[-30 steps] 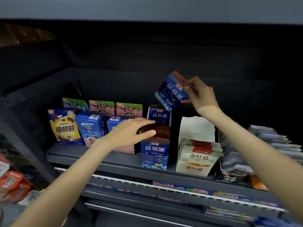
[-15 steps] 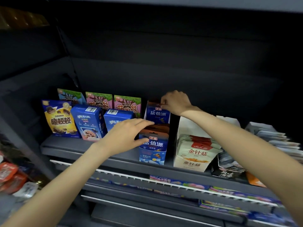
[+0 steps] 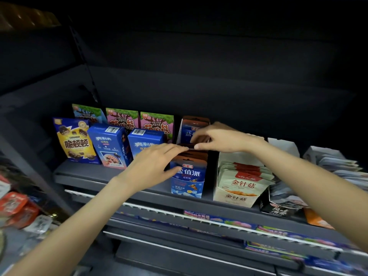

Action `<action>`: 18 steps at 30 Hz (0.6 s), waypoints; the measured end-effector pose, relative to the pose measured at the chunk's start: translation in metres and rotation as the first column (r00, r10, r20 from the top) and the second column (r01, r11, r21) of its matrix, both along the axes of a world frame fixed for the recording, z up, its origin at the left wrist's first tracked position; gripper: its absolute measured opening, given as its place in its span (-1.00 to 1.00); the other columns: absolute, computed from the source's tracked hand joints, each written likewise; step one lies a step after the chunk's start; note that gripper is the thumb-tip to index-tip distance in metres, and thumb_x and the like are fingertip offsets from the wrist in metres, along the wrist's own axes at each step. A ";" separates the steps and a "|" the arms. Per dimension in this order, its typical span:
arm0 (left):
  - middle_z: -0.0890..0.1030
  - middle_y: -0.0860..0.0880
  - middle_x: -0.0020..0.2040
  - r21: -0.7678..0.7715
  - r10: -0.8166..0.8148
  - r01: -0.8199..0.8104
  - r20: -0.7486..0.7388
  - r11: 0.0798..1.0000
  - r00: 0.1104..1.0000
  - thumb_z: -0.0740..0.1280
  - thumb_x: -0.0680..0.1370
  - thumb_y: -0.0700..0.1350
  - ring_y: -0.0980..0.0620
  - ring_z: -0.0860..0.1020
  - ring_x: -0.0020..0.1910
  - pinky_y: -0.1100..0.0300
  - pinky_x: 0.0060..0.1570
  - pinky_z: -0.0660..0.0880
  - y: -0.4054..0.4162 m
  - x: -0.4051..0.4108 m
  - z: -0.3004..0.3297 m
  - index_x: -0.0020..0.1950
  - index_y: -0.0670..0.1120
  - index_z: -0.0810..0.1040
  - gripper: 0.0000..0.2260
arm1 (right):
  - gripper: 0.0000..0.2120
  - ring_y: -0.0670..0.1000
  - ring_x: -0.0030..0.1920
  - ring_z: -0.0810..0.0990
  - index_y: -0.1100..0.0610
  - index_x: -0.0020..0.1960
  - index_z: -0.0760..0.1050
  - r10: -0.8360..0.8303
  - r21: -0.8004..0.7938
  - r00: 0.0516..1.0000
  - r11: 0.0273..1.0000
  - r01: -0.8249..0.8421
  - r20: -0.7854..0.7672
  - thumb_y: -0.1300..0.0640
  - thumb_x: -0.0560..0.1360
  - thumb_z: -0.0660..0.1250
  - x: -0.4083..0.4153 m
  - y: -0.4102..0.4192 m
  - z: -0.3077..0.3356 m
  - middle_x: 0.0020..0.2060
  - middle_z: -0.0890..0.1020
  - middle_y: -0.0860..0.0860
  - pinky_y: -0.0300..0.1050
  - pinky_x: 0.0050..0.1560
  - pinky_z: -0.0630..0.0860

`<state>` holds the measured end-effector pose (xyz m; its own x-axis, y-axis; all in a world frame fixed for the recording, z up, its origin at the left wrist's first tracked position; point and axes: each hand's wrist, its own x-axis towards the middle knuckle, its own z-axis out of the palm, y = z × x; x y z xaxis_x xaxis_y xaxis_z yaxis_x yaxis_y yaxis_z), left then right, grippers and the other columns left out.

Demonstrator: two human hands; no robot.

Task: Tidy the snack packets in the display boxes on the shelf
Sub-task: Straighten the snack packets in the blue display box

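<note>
Both hands over the blue display box [image 3: 188, 181] on the shelf [image 3: 111, 174] — left hand [image 3: 153, 166] flat, fingers straight, touching packet tops [image 3: 192, 156]; right hand [image 3: 221, 139] pinching one packet.

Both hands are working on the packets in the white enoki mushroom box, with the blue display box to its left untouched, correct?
Not quite. The head view shows the left hand and right hand on the packets in the blue display box; the white enoki mushroom box to its right is the untouched one.
</note>
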<state>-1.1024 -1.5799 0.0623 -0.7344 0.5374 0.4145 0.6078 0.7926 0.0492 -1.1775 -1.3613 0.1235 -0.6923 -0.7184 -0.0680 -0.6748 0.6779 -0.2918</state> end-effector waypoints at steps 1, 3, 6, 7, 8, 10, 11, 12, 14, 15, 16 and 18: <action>0.58 -0.02 0.21 0.002 0.000 0.000 0.002 1.000 1.000 0.40 0.49 0.00 -0.02 0.57 0.14 0.07 0.09 0.51 0.000 0.000 0.000 0.38 -0.03 0.42 -0.53 | -0.72 -0.11 0.09 0.55 0.08 0.23 0.53 -0.006 -0.002 1.000 1.000 0.006 0.008 0.00 0.58 0.27 -0.001 0.001 -0.002 0.14 0.60 -0.05 -0.15 0.13 0.49; 0.58 -0.01 0.22 0.003 -0.001 0.001 0.003 1.000 1.000 0.40 0.50 0.00 -0.02 0.56 0.15 0.09 0.11 0.50 0.000 0.000 -0.001 0.39 -0.03 0.42 -0.53 | -0.70 -0.08 0.11 0.56 0.09 0.26 0.51 -0.041 -0.005 0.999 0.999 0.041 0.022 0.01 0.58 0.27 -0.004 0.002 -0.004 0.17 0.59 -0.01 -0.10 0.15 0.50; 0.58 -0.02 0.21 0.010 -0.005 0.005 0.005 1.000 1.000 0.39 0.50 -0.01 -0.02 0.56 0.15 0.11 0.11 0.49 -0.001 -0.001 -0.002 0.39 -0.03 0.42 -0.53 | -0.72 -0.03 0.08 0.59 0.07 0.25 0.52 -0.088 0.034 0.996 0.995 0.089 -0.014 0.05 0.56 0.31 -0.008 0.002 -0.006 0.13 0.62 0.02 -0.03 0.13 0.53; 0.58 -0.02 0.20 0.008 -0.007 0.007 0.005 1.000 1.000 0.40 0.50 -0.01 -0.02 0.57 0.14 0.11 0.10 0.49 -0.001 -0.001 -0.003 0.38 -0.03 0.42 -0.53 | -0.73 -0.03 0.05 0.59 0.07 0.23 0.53 -0.097 0.046 0.994 0.994 0.099 -0.043 0.07 0.55 0.31 -0.009 0.000 -0.008 0.10 0.63 0.03 -0.05 0.10 0.53; 0.58 -0.02 0.20 0.005 -0.008 0.008 0.005 1.000 1.000 0.40 0.50 -0.01 -0.01 0.57 0.13 0.12 0.10 0.49 -0.001 -0.002 -0.003 0.39 -0.03 0.42 -0.53 | -0.75 -0.04 0.01 0.59 0.08 0.21 0.55 -0.102 0.051 0.992 0.993 0.106 -0.074 0.09 0.55 0.32 -0.009 -0.001 -0.009 0.07 0.64 0.03 -0.10 0.06 0.53; 0.57 -0.02 0.21 0.002 -0.004 0.004 0.021 1.000 1.000 0.39 0.50 -0.01 -0.01 0.56 0.14 0.12 0.10 0.49 -0.001 -0.002 -0.003 0.40 -0.03 0.40 -0.52 | -0.79 -0.06 -0.05 0.56 0.09 0.16 0.57 -0.110 0.043 0.984 0.992 0.117 -0.137 0.11 0.55 0.32 -0.007 -0.005 -0.011 0.04 0.64 0.03 -0.17 -0.04 0.47; 0.56 -0.02 0.22 0.003 0.001 -0.001 0.034 1.000 0.999 0.38 0.51 0.00 0.00 0.55 0.15 0.11 0.12 0.48 -0.001 -0.002 -0.003 0.41 -0.02 0.39 -0.52 | -0.81 -0.05 -0.06 0.55 0.09 0.14 0.58 -0.118 0.035 0.978 0.991 0.125 -0.171 0.10 0.54 0.32 -0.006 -0.005 -0.011 0.03 0.64 0.02 -0.18 -0.05 0.45; 0.55 -0.02 0.24 0.005 0.004 -0.004 0.043 1.000 0.999 0.36 0.52 0.01 0.00 0.54 0.17 0.10 0.13 0.48 -0.001 -0.001 -0.003 0.41 -0.01 0.38 -0.53 | -0.82 -0.02 -0.04 0.57 0.07 0.12 0.59 -0.126 0.021 0.971 0.991 0.133 -0.205 0.09 0.54 0.33 -0.004 -0.006 -0.010 0.02 0.64 0.03 -0.17 -0.05 0.44; 0.53 0.00 0.27 0.028 0.020 -0.022 0.078 0.999 0.997 0.31 0.53 0.06 0.02 0.52 0.21 0.10 0.15 0.48 0.000 0.001 -0.002 0.43 0.02 0.36 -0.53 | -0.83 0.04 -0.01 0.59 0.06 0.10 0.60 -0.155 -0.027 0.950 0.988 0.154 -0.272 0.07 0.54 0.33 0.002 -0.004 -0.005 0.01 0.65 0.03 -0.16 -0.06 0.43; 0.51 0.02 0.29 0.049 0.034 -0.040 0.109 0.998 0.993 0.26 0.54 0.13 0.04 0.50 0.23 0.12 0.16 0.46 0.001 0.002 -0.001 0.43 0.04 0.34 -0.52 | -0.83 0.05 -0.01 0.60 0.06 0.10 0.59 -0.176 -0.060 0.933 0.984 0.166 -0.315 0.07 0.54 0.31 0.006 -0.002 -0.001 0.01 0.66 0.03 -0.16 -0.08 0.41; 0.49 0.04 0.31 0.071 0.046 -0.057 0.146 0.996 0.988 0.19 0.54 0.20 0.06 0.48 0.25 0.13 0.17 0.45 0.002 0.004 0.000 0.44 0.06 0.34 -0.50 | -0.82 0.07 -0.01 0.60 0.06 0.11 0.58 -0.204 -0.103 0.909 0.979 0.178 -0.364 0.08 0.55 0.29 0.011 0.000 0.004 0.01 0.66 0.03 -0.15 -0.09 0.41; 0.48 0.09 0.32 0.125 0.060 -0.089 0.215 0.988 0.975 0.05 0.53 0.32 0.12 0.46 0.25 0.12 0.19 0.47 0.005 0.006 0.002 0.43 0.09 0.34 -0.45 | -0.83 0.10 -0.04 0.61 0.08 0.10 0.54 -0.271 -0.231 0.837 0.956 0.178 -0.476 0.09 0.57 0.24 0.026 0.006 0.013 -0.02 0.66 0.04 -0.10 -0.10 0.42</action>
<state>-1.0969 -1.5753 0.0639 -0.8486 0.4283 0.3105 0.5119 0.8130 0.2775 -1.1514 -1.3554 0.1367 -0.7425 -0.5070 0.4378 -0.5951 0.7993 -0.0837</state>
